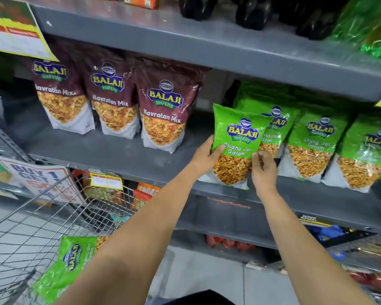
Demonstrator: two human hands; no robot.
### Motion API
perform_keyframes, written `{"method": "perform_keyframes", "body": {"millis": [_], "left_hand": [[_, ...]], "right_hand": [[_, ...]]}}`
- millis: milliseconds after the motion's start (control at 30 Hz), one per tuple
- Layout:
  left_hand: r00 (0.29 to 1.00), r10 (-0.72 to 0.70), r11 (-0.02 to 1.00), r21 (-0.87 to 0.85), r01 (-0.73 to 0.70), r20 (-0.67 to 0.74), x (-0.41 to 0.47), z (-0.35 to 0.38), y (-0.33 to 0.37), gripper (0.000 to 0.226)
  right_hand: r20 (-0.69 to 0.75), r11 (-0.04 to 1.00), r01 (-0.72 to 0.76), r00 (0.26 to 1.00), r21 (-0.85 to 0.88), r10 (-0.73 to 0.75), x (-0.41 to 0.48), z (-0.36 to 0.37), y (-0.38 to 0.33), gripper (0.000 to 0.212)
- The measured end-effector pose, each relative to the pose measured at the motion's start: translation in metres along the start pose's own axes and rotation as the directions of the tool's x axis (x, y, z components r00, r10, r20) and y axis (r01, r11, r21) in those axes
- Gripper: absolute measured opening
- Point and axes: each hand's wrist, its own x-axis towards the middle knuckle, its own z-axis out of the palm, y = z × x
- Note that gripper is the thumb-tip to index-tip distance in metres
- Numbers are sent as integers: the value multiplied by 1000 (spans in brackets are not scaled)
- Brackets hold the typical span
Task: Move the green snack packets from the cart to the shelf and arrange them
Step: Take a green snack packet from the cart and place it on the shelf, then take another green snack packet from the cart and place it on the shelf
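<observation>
A green snack packet [239, 137] stands upright at the front edge of the grey shelf [119, 155]. My left hand [203, 157] grips its lower left side, thumb across the front. My right hand [264, 170] pinches its lower right edge. Behind it and to its right stand several more green packets [314, 146] in a row. Another green packet [73, 260] lies flat in the wire cart [31, 227] at lower left, partly hidden by my left forearm.
Three maroon snack packets [163, 106] stand on the same shelf to the left, with a bare gap between them and the green ones. An upper shelf [207, 47] overhangs closely. Lower shelves hold other goods. A promotional sign [37, 181] hangs beside the cart.
</observation>
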Motion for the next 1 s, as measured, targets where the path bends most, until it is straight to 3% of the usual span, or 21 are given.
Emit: {"method": "perform_keyframes", "body": {"millis": [133,300,400,467,600,733,867,933,1000], "left_hand": [[1000,2,1000,24,-1,-29,-4,-1,3,41],[978,89,991,111,-69,-189,-36,-37,0,59],[921,176,957,280,-77,-348,-76,-81,-16,62],[860,122,948,314,47,-496,-112,-117,-39,64],[652,-104,904,201,377,-751,-187,-174,-103,64],[385,-392,745,-43,665,-836,-257,-202,-171,67],[84,-704,515,-426,744,-705,-304,-202,-244,65],[13,-804,357,-466,810,-595,-317,-194,-276,69],[12,-870,234,-391,890,-493,-326,-186,-307,76]], "right_hand": [[-38,998,-32,999,-49,30,-5,2,-6,21],[-176,950,183,957,-254,-231,-29,18,-45,44],[-27,867,373,915,-332,-404,-61,54,-84,46],[130,824,508,861,-251,-491,-90,96,-102,45],[422,818,566,770,-105,-479,-145,184,-110,44],[672,790,613,596,-26,-440,-195,265,-97,43],[888,768,639,376,-43,-263,-244,347,-60,48],[939,765,639,307,-85,-152,-263,380,-37,50],[967,748,640,256,-174,6,-280,408,-13,52]]}}
